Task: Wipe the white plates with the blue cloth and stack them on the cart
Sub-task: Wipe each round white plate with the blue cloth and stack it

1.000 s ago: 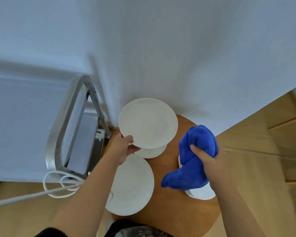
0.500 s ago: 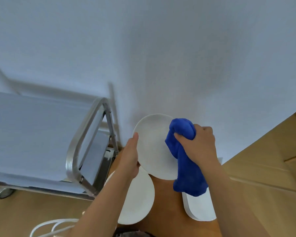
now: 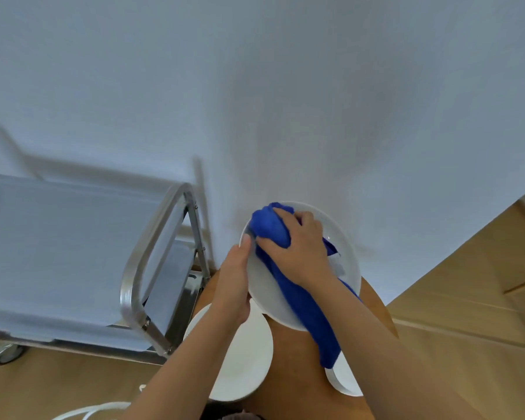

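My left hand (image 3: 235, 280) grips the left rim of a white plate (image 3: 343, 256), holding it tilted above the round wooden table (image 3: 294, 368). My right hand (image 3: 297, 250) presses the bunched blue cloth (image 3: 270, 227) against the plate's face; the cloth's tail hangs down past the plate's lower edge. Another white plate (image 3: 246, 362) lies on the table under my left forearm. A further white plate (image 3: 344, 380) shows at the table's right, partly hidden by my right arm. The metal cart (image 3: 58, 253) stands to the left with a bare top shelf.
The cart's steel handle loop (image 3: 152, 253) rises close to the table's left edge. A white wall fills the background. White cable loops (image 3: 82, 412) lie on the wooden floor at lower left. A cart wheel (image 3: 8, 354) sits at far left.
The plate was lifted off the table and tilted toward me. My right hand brought the blue cloth onto its face and moved it to the upper left. The view shifted up and left.
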Tool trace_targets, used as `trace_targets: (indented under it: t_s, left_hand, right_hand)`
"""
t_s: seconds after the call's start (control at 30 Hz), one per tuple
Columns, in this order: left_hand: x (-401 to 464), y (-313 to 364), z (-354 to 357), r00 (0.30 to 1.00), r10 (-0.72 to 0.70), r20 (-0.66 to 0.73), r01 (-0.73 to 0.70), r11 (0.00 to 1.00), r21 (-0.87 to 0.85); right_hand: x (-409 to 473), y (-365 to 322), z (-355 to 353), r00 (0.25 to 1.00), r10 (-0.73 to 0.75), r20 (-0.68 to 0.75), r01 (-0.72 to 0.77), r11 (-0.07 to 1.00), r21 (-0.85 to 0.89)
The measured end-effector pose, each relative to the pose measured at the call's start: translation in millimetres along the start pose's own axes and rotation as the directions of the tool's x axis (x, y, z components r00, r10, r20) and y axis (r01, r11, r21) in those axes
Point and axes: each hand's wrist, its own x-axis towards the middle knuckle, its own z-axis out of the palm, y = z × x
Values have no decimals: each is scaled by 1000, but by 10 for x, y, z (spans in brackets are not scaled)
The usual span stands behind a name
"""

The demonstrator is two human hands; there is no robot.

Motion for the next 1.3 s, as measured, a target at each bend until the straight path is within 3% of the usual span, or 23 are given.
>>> trace_targets:
  t_s: [0.13,0.27,0.4,0.53,0.6,0.63,0.7,0.77,0.87,0.97,1.07,1.17,1.23,1.3]
  left_hand:
    - [-8,23,-148,1000,6,8,-6,1000,4]
    - [-27,97,-242,994,-105,5,105,990,-98]
    - [9,164,-300,995,-88,41,93,988,-124]
    - [21,131,-324,997,-71,10,71,997,6]
    - [28,145,-346,994,-106,-2,106,993,60]
    - [36,151,-362,992,-130,-3,130,990,62]
    - [37,174,-378,986,-163,18,162,986,46]
    - [20,231,-354,984,-159,78,155,986,57]
    - [-49,359,-263,971,-152,182,129,983,129]
    - [-95,438,-204,967,-123,223,62,963,262]
    - [-156,460,-172,958,-125,257,40,949,312]
    - [-235,492,-150,939,-169,298,41,919,392]
    - [-265,470,-167,949,-163,271,41,914,405]
    - [-269,464,-181,970,-91,226,-6,918,396]
  right_hand:
    - [-260,-17,25,983,-95,154,62,976,208]
    - [-508,-45,-25,929,-179,322,106,967,232]
    - [-690,43,-152,857,-191,479,127,978,162]
    - [-644,268,-427,821,-14,570,65,995,-69]
    - [-614,347,-533,902,13,431,56,987,-148]
    - [-602,359,-558,955,16,297,16,995,-103]
    - [-585,285,-564,996,85,-16,-80,976,204]
    - [-547,173,-524,983,76,-169,-3,917,398]
    - [-553,-28,-307,989,-110,-101,129,972,198]
    - [-549,-174,-142,947,-216,-239,234,971,50]
    - [-477,-248,-49,765,-454,-457,387,891,-237]
    - [-388,-265,-45,628,-631,-456,440,771,-461]
    - [-322,-216,-91,627,-673,-391,462,726,-509]
    - [-273,-142,-153,697,-612,-374,440,776,-451]
